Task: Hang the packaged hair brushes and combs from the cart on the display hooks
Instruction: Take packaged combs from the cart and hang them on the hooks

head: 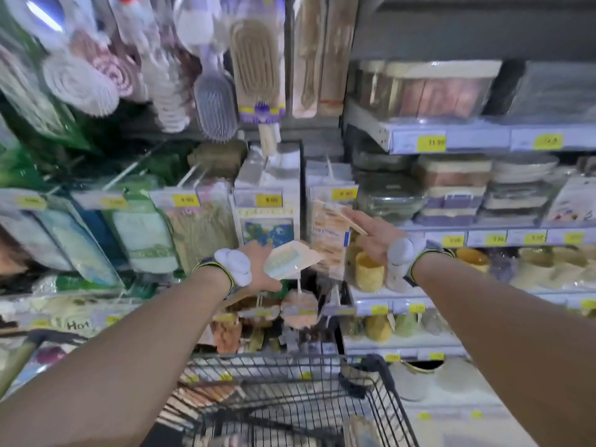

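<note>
Sticking out above and to the left of the left hand [258,269], display hooks [127,172] show as thin pale rods, smeared by blur like the rest of the scene. The left hand is turned palm up and half closed. Its fingers and thumb are cupped round a comb pack [292,259], which lies across the palm and juts past the fingertips toward the right hand [371,237]. The pack is small and flat, a peach-tinted card with a pale whitish-green comb on it, its fine teeth showing as close rows. Well above this hand hang packaged brushes [214,104], grey and beige. Below and between both hands sits the wire cart [283,361]. The right hand is about level with the left and near it, fingers stretched almost straight. It holds a thin pack [342,214], seen edge-on as a slim tan strip slanting up beyond the fingertips; I cannot tell how the thumb grips it. To the right of that hand run shelves [451,140] with yellow price tags [431,142].
</note>
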Tool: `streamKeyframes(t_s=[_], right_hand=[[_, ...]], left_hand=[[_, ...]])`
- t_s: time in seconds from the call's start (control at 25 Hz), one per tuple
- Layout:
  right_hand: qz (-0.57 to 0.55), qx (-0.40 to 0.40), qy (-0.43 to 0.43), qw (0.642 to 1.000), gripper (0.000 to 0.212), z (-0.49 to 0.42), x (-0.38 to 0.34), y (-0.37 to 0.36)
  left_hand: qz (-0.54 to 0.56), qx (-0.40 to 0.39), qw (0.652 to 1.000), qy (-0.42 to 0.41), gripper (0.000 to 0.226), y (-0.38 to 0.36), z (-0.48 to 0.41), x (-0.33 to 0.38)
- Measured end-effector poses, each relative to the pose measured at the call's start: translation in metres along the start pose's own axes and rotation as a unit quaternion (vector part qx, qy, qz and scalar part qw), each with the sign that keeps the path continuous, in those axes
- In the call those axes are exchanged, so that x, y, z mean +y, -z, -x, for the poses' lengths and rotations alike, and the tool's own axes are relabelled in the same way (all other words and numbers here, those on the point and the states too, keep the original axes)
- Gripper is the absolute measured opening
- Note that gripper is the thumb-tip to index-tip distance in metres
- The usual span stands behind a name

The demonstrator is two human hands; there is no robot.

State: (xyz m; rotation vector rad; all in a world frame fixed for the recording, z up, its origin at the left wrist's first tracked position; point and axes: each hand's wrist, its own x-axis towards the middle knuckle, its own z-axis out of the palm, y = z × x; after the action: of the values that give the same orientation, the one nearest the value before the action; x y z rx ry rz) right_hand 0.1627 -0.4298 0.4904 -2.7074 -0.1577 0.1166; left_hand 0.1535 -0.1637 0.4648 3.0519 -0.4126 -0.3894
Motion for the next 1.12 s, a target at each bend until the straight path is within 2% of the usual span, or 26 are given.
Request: streamKeyframes(t_s=[0.04,0.12,0.24,0.44,0.52,0.68,0.88,0.96,1.12], right_hand=[[-0.001,0.003,0.007,1.0,0.067,-0.002,-0.002,0.011],[0.012,0.021,0.033,0.999,0.067,-0.005,-0.009,0.035],[0.029,0.062,0.077,0.995,0.07,-0.005,-0.021,0.071],[0.051,0.136,0.122,0.982,0.071,-0.003,-0.037,0.12],[0.054,0.192,0.129,0.971,0.074,-0.003,-0.042,0.141],[0.077,0.315,0.137,0.936,0.077,-0.002,-0.058,0.183],[0.083,0.409,0.116,0.901,0.076,0.003,-0.072,0.204],[0.077,0.43,0.1,0.894,0.072,0.003,-0.076,0.214],[0.061,0.42,0.08,0.902,0.063,0.0,-0.086,0.226]], left_hand=[[-0.013,0.008,1.0,0.009,0.09,0.011,0.0,0.001],[-0.031,0.019,0.999,0.001,0.093,0.037,-0.002,0.005],[-0.032,0.079,0.995,-0.042,0.087,0.074,0.001,0.01],[-0.056,0.14,0.987,-0.061,0.079,0.127,0.007,0.012],[-0.053,0.175,0.981,-0.072,0.075,0.149,0.014,0.019],[-0.048,0.241,0.963,-0.108,0.065,0.191,0.025,0.032],[-0.05,0.265,0.961,-0.065,0.079,0.215,0.018,0.028],[-0.057,0.29,0.954,-0.059,0.079,0.23,0.021,0.033],[-0.054,0.32,0.944,-0.058,0.08,0.249,0.023,0.033]])
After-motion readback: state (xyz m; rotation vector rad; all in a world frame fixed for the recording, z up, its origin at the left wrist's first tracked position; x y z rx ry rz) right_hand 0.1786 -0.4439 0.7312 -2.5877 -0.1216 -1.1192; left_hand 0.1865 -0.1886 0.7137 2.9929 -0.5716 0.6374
